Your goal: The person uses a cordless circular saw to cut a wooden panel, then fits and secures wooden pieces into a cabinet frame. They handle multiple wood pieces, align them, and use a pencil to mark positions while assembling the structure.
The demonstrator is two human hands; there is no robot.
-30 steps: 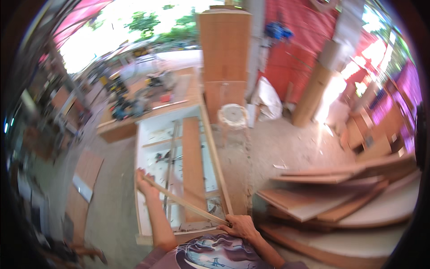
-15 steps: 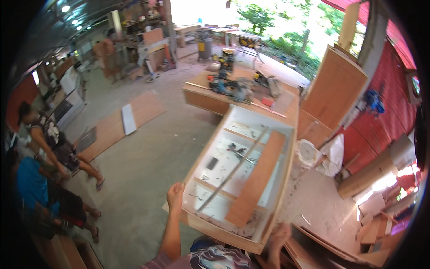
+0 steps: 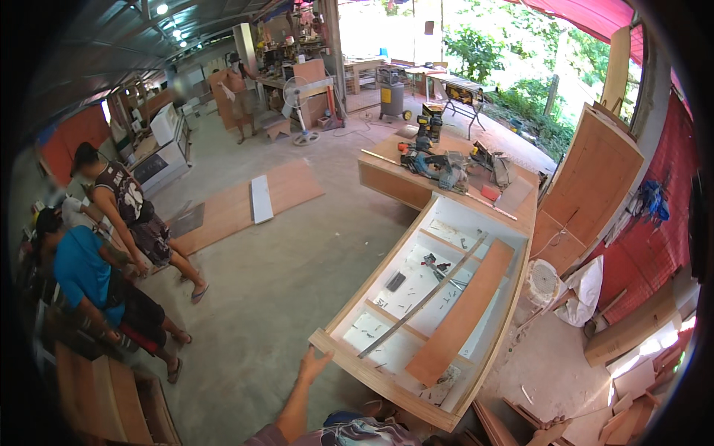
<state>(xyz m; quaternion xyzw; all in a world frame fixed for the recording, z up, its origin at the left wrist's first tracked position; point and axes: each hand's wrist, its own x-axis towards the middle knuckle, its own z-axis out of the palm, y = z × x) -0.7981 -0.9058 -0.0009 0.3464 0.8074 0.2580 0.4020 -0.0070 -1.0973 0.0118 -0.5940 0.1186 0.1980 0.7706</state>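
A long open wooden cabinet box [image 3: 387,392] with a white interior lies in front of me, slanting away to the right. My left hand [image 3: 315,364] is at its near left corner, thumb and fingers spread, touching the outside edge. Inside the box rest a flat brown board [image 3: 465,312], a thin wooden strip [image 3: 424,301], a small dark block [image 3: 396,281], metal hardware [image 3: 435,264] and scattered debris. At the lower edge, among leaning boards, what looks like my right hand [image 3: 547,432] shows only in part; its fingers are not clear.
Power tools [image 3: 446,169] lie on a wooden cabinet top [image 3: 387,157] beyond the box. Two people [image 3: 82,260] stand at left beside a panel [image 3: 294,186] on the floor; another stands farther back. A standing fan [image 3: 296,93], a white sack [image 3: 584,293] and loose boards [image 3: 632,409] are around.
The view has swung left, so the box appears farther right. My left hand's closed fingers have spread, and it sits lower on the corner. My right hand has left the box's near right side.
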